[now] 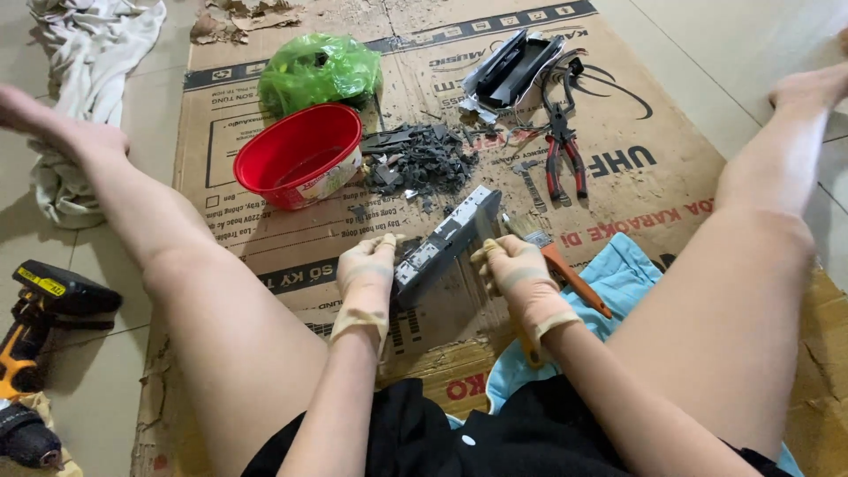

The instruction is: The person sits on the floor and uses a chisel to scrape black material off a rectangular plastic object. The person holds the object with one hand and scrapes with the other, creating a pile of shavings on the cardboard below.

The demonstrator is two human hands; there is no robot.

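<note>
Seated on flattened cardboard (265, 238) with legs spread, I wear thin beige gloves on both hands. My left hand (367, 278) grips the near end of a long grey metal electronic unit (446, 238), which lies tilted between my hands. My right hand (517, 274) holds the unit's right side. An orange-handled brush (565, 269) lies just under and beside my right hand; whether the hand also grips it I cannot tell.
A red plastic bowl (300, 155), a green plastic bag (318, 71), a pile of dark broken parts (424, 163), red-handled pliers (563, 159), a small wrench (528, 181) and black casing pieces (512, 66) lie ahead. A yellow-black drill (40, 309) and white rags (84, 79) lie left; a blue cloth (618, 278) lies right.
</note>
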